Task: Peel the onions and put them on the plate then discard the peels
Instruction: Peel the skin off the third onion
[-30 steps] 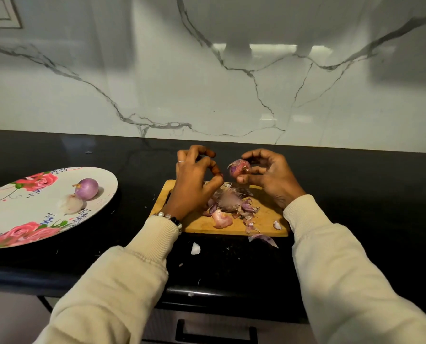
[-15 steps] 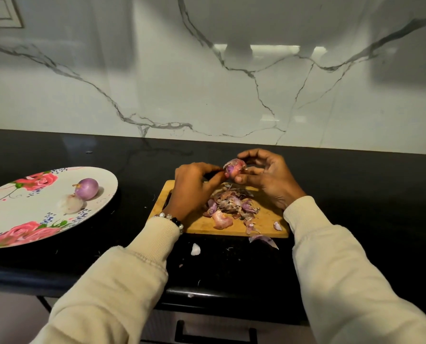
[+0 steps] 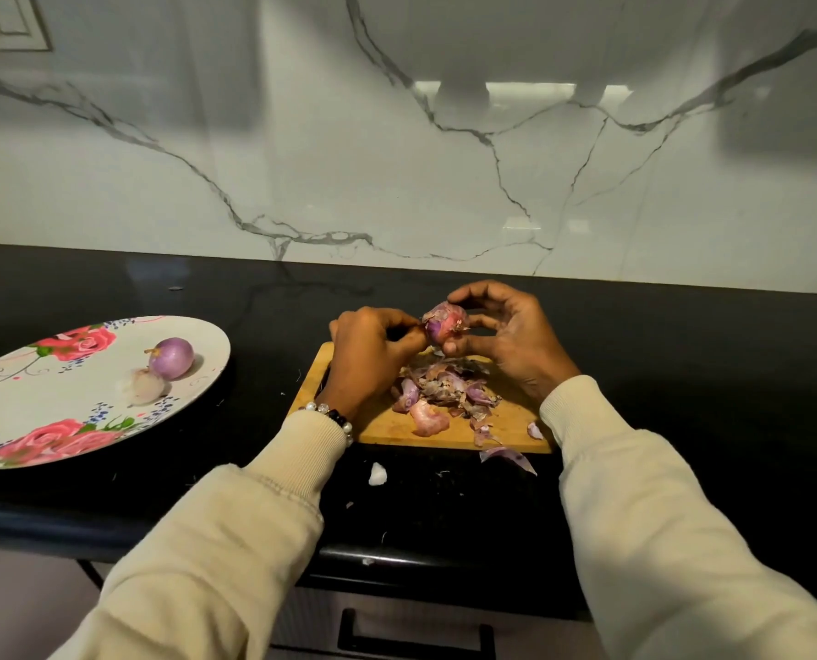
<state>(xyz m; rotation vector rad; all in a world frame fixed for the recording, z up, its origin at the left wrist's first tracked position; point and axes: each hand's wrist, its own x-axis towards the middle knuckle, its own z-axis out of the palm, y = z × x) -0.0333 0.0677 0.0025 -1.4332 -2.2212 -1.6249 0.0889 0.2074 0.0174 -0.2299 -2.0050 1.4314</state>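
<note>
- Black shiny stone counter [image 3: 682, 373] runs under a white marble wall with grey veins [image 3: 444, 159], and the work goes on in the middle of it.
- Right hand [image 3: 506, 335] curls its fingers and thumb round a small half-peeled purple onion [image 3: 439, 323] and holds it up above the board.
- Left hand [image 3: 373, 350] is bunched up, and its fingertips pinch at the onion's left side (it looks like a bit of loose skin, but that part is too small to be sure).
- That onion should be light and hard, with dry, thin skin that tears easily. Under the skin it is smooth and could slip, so I would hold it round the middle and pull the skin from a torn edge.
- A second ago the left hand was apart from the onion with its fingers lifted. Now it has come over and touches it.
- Just below the hands lies a small wooden cutting board [image 3: 382, 433] with a heap of purple and brown peels [image 3: 444, 393] on it.
- One purple peel [image 3: 506, 457] and a small white scrap [image 3: 378, 473] lie off the board on the counter.
- Far to the left sits a big white plate with pink roses [image 3: 40, 397]. It holds a peeled purple onion [image 3: 172, 357] and a peeled pale onion [image 3: 144, 384], touching each other.
</note>
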